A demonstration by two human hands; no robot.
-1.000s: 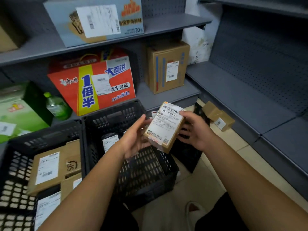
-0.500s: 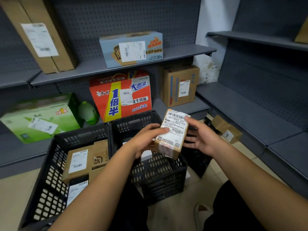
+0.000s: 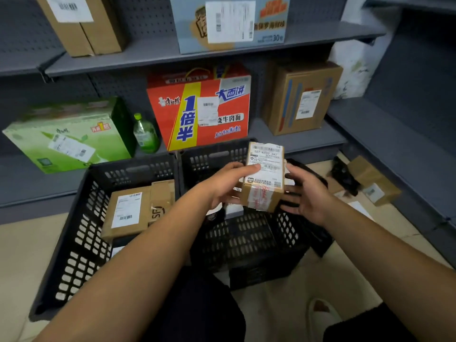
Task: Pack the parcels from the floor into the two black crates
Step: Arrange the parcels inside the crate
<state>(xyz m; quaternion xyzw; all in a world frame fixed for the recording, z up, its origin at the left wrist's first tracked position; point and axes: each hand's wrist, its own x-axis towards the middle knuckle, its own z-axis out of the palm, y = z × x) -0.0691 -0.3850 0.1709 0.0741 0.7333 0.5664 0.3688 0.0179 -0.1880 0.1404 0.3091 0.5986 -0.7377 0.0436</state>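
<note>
A small brown parcel (image 3: 264, 177) with a white label and taped end hovers above the right black crate (image 3: 249, 245). My left hand (image 3: 225, 185) grips its left side, thumb lying across the label. My right hand (image 3: 307, 195) is at the parcel's right side with fingers spread and straight; whether they touch it I cannot tell. The left black crate (image 3: 74, 233) holds flat brown parcels (image 3: 128, 213) with white labels. A small white and dark item (image 3: 233, 210) lies in the right crate, partly hidden by my hands.
On the floor to the right lie a brown box (image 3: 375, 185), a black bag (image 3: 345, 177) and a flat pale parcel (image 3: 360, 209). The grey shelf behind carries a red carton (image 3: 199, 107), green carton (image 3: 66, 137), bottle (image 3: 145, 134) and brown box (image 3: 303, 97). My shoe (image 3: 323, 314) is below.
My right hand has let go of the parcel's right edge and spread its fingers. My left thumb has slid onto the label. The parcel stays above the right crate.
</note>
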